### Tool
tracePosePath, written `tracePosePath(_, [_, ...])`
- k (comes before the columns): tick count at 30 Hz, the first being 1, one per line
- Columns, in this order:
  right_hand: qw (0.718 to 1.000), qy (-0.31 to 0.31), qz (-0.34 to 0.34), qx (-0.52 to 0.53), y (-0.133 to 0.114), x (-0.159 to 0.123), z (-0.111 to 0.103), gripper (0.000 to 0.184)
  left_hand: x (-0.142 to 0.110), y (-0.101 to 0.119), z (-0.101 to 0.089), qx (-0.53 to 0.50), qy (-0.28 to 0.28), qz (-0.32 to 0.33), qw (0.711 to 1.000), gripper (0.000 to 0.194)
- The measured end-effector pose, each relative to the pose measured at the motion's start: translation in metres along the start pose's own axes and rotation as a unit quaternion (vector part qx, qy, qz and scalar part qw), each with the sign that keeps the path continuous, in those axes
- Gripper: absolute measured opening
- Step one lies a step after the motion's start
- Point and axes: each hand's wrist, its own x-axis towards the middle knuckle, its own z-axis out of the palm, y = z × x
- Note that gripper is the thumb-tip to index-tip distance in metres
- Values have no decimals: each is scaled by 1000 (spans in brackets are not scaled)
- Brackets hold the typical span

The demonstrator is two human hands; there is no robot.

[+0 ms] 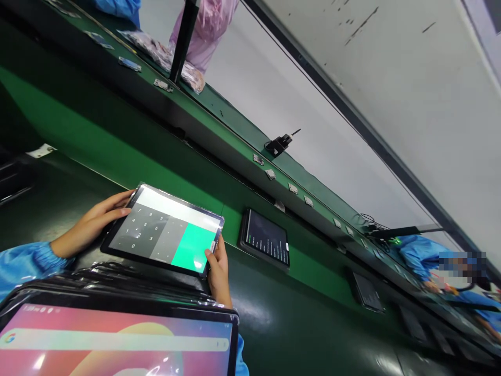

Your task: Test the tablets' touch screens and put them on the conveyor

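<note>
Both of my hands hold a tablet (151,230) by its two short ends, tilted up towards me. Its lit screen shows a calculator keypad with a green panel on the right. My left hand (104,214) grips the left end, thumb on the front edge and fingers partly behind. At the right end, my right hand (219,269) has its thumb on the screen's border near a small white label. Closer to me, a stack of tablets in clear film lies below; the top tablet (117,339) displays a colourful home screen with a search bar.
Another tablet (266,237) with lines of text lies on the green bench (258,297) to the right, with more dark tablets (368,292) farther along. Small boards (293,188) line the raised shelf, near a black plug adapter (278,145). People in blue sleeves (420,256) work at the far right.
</note>
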Motion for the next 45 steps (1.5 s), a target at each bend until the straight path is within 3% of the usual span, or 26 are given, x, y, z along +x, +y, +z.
tracePosePath(2, [1000, 9, 5, -4, 1, 1, 0, 71, 1, -2, 2, 17, 1, 16, 1000, 73])
tracePosePath(7, [999, -50, -7, 19, 2, 0, -4, 89, 8, -7, 7, 75, -3, 46, 996, 74])
tracePosePath(10, [998, -57, -19, 10, 3, 1, -7, 84, 11, -7, 12, 117, 5, 61, 991, 79])
tracePosePath(14, [997, -67, -32, 9, 7, 1, -8, 76, 11, -4, 15, 216, 59, 56, 973, 87])
tracePosePath(24, [998, -69, -8, 1, 3, 2, -6, 84, 13, -7, 1, 56, 15, 27, 998, 65])
tracePosePath(29, [1000, -23, -2, -7, 5, 3, -3, 75, 7, -1, 1, -5, 8, 16, 1000, 65])
tracePosePath(35, [997, -74, -21, 31, 3, 1, -1, 91, 5, -1, 1, -61, 6, 9, 998, 64])
tracePosePath(45, [997, 26, -27, 72, 2, 4, 6, 71, -2, 7, 6, -152, -27, -10, 988, 55])
